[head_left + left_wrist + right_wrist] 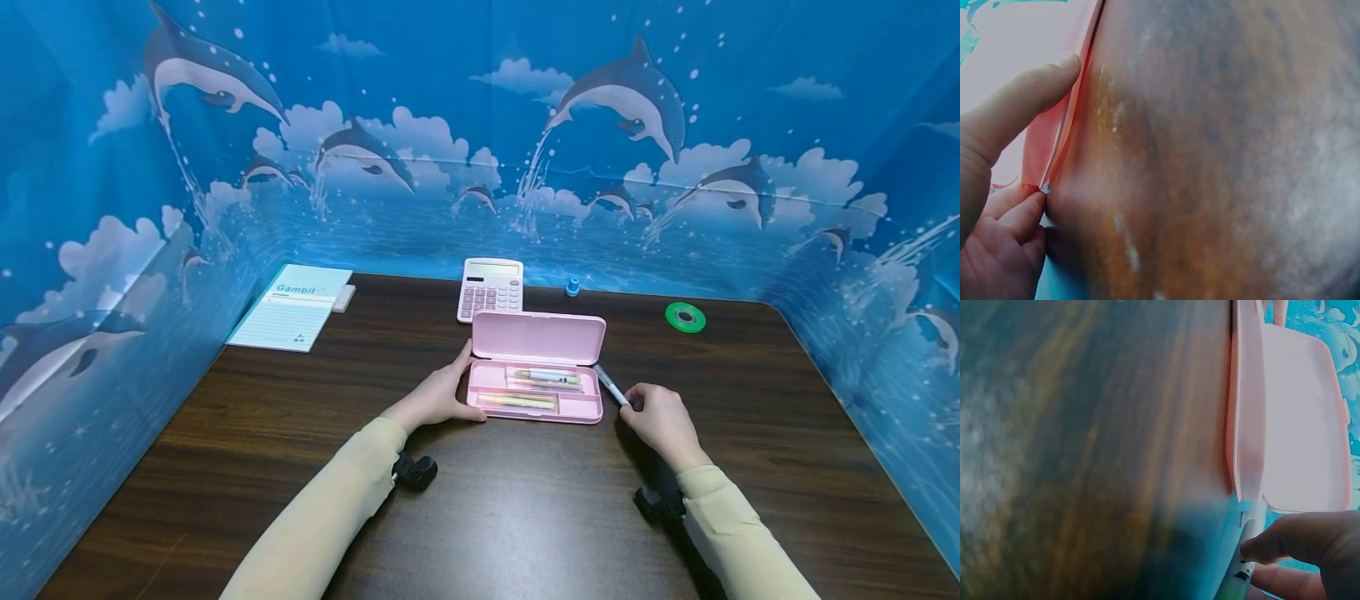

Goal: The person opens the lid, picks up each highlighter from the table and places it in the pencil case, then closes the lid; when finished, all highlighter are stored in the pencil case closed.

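A pink pencil case (538, 337) stands with its lid raised in the middle of the table. Several pens (545, 379) lie in its rear compartment, and yellowish sticks or pens (517, 402) fill much of the front one. My left hand (433, 398) grips the case's left end, thumb at the front edge and fingers round the side and back. Beside the right end, my right hand (666, 421) pinches a white pen (612, 387) between thumb and fingers. The pen slants, its far end close to the case; dark marks show on its barrel in the right wrist view.
Behind the case is a calculator (491, 287), with a small blue object (573, 287) to its right. A green ring-shaped roll (686, 317) lies at the back right. At the back left, a notebook (292, 308) partly covers a white item (343, 298). A dolphin-print curtain surrounds the table.
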`<state>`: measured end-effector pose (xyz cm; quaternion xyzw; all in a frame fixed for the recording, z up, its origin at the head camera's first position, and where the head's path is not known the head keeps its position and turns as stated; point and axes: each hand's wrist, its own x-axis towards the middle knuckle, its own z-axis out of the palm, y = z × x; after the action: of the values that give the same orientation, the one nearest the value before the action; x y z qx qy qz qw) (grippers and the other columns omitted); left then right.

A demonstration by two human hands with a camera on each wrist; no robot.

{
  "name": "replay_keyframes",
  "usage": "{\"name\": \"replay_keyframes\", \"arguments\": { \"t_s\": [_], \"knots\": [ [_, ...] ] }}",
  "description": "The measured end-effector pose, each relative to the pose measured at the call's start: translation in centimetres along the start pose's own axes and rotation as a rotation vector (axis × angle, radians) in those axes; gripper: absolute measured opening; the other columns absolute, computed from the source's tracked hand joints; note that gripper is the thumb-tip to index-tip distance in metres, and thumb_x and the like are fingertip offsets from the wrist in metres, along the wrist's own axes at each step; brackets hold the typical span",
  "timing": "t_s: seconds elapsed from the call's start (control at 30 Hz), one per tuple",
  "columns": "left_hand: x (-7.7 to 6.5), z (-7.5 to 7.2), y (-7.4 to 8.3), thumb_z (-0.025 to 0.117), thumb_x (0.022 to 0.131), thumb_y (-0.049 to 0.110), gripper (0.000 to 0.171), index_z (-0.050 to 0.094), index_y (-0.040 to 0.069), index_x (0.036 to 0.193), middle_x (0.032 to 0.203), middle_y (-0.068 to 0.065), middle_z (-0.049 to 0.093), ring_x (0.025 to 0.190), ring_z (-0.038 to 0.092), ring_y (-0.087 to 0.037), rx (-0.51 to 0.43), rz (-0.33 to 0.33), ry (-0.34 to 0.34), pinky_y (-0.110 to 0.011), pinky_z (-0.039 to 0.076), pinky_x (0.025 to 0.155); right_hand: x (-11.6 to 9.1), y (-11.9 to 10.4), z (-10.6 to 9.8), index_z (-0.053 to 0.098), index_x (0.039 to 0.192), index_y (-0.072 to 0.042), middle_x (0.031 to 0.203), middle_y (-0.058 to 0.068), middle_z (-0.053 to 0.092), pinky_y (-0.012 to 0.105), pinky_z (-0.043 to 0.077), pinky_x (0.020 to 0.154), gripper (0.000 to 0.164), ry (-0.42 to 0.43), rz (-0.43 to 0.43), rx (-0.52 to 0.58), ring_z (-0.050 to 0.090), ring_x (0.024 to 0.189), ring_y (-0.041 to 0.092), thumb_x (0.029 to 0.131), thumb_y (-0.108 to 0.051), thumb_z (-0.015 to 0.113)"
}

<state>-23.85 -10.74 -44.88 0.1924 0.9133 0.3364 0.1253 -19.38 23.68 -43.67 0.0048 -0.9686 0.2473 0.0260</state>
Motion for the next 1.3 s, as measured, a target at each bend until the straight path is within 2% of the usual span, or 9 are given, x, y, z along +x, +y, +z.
{"name": "replay_keyframes", "arguments": {
  "t_s": [0.33, 0.7, 0.87, 1.03, 1.3],
  "knots": [
    [-0.1, -0.1, -0.1, 0.083, 0.071, 0.037, 0.124, -0.007, 0.009, 0.153, 0.154, -0.008, 0.03, 0.14, 0.029, -0.023, 0.0, -0.001, 0.001, -0.042, 0.026, 0.113, 0.0, -0.2, 0.0, 0.067, 0.089, -0.001, 0.077, 0.009, 0.059, 0.036, 0.046, 0.061, 0.014, 0.038, -0.086, -0.007, 0.049, 0.068, 0.022, 0.079, -0.009, 0.071],
    [-0.1, -0.1, 0.0, 0.083, 0.072, 0.037, 0.124, -0.007, 0.009, 0.152, 0.155, -0.008, 0.027, 0.14, 0.028, -0.024, 0.011, 0.0, -0.005, -0.041, 0.026, 0.113, 0.1, -1.3, 0.7, 0.067, 0.087, -0.006, 0.075, 0.004, 0.055, 0.03, 0.042, 0.059, 0.014, 0.053, -0.204, 0.01, 0.047, 0.067, 0.018, 0.076, -0.011, 0.075],
    [0.0, -0.1, 0.1, 0.083, 0.071, 0.038, 0.124, -0.007, 0.01, 0.153, 0.155, -0.008, 0.027, 0.14, 0.028, -0.025, 0.015, -0.007, -0.002, -0.042, 0.026, 0.113, 0.2, -2.2, 1.1, 0.067, 0.089, -0.007, 0.077, 0.003, 0.054, 0.029, 0.041, 0.059, 0.016, 0.013, -0.222, 0.021, 0.047, 0.067, 0.018, 0.076, -0.011, 0.076],
    [0.0, -0.1, 0.1, 0.083, 0.071, 0.038, 0.124, -0.006, 0.01, 0.153, 0.154, -0.008, 0.028, 0.14, 0.029, -0.025, 0.018, -0.007, -0.001, -0.042, 0.026, 0.112, 0.4, -3.2, 1.6, 0.066, 0.087, -0.009, 0.076, 0.002, 0.053, 0.028, 0.04, 0.058, 0.016, 0.012, -0.269, -0.004, 0.046, 0.066, 0.016, 0.076, -0.012, 0.077],
    [0.0, 0.0, 0.2, 0.083, 0.071, 0.038, 0.124, -0.006, 0.011, 0.153, 0.155, -0.007, 0.028, 0.14, 0.028, -0.023, 0.016, -0.011, 0.001, -0.041, 0.025, 0.113, 0.4, -5.4, 2.6, 0.07, 0.089, -0.01, 0.088, 0.003, 0.061, 0.034, 0.05, 0.067, 0.016, 0.021, -0.36, -0.003, 0.053, 0.074, 0.017, 0.076, -0.014, 0.078]
  ]
}}
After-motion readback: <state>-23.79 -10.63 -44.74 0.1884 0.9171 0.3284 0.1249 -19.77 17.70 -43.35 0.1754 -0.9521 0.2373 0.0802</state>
